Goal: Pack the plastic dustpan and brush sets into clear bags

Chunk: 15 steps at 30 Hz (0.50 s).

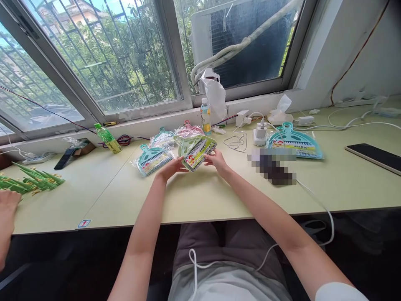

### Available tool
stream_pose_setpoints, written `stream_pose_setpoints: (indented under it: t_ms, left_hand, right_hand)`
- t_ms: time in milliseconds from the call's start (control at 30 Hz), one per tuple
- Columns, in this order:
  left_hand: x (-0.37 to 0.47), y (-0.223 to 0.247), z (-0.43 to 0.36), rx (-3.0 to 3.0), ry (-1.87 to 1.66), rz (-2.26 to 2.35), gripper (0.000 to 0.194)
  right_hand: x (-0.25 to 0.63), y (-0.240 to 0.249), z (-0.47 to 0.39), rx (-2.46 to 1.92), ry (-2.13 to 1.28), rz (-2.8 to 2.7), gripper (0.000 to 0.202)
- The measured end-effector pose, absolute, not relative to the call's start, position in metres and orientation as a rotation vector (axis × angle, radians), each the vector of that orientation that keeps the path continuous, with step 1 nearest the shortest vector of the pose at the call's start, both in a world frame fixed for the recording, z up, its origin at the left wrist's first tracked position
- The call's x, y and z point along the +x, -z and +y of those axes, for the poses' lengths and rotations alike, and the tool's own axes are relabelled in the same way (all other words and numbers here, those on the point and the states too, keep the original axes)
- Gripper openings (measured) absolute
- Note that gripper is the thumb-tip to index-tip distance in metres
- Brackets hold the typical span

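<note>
In front of me I hold a light-green dustpan (196,150) in clear wrap, with a yellow-green printed label, tilted above the table. My left hand (171,168) is closed on its lower left edge. At its right edge, the fingers of my right hand (216,161) grip the label end. Just left of it lies a wrapped teal dustpan (153,159) on the table. Behind are another teal dustpan (162,137) and a pink dustpan (189,129), partly covered by the green one and by shiny wrap.
On the table (200,200), a wrapped teal dustpan (294,142) lies to the right, near a white charger (260,134), cables and a phone (374,156). A drink bottle (205,116) and a green bottle (108,138) stand near the window. Another person's hand (9,202) is at far left.
</note>
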<state>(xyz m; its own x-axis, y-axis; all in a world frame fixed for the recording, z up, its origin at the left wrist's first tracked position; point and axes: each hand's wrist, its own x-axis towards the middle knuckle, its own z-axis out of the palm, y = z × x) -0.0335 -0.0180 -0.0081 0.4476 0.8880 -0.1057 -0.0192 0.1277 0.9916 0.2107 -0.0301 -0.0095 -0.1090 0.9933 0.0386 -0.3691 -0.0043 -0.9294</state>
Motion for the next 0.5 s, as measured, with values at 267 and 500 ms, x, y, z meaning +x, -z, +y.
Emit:
stream_pose_setpoints:
  t_ms: [267,500]
  left_hand:
    - [0.01,0.014,-0.018,0.985,-1.151,1.038,0.039]
    - [0.02,0.003,-0.038,1.21,-0.766,0.815,0.055]
  right_hand:
    - [0.207,0.016,-0.027,-0.845,-1.345,-1.041,0.04]
    - [0.213,0.011,-0.024,-0.843,-1.271,-1.03,0.042]
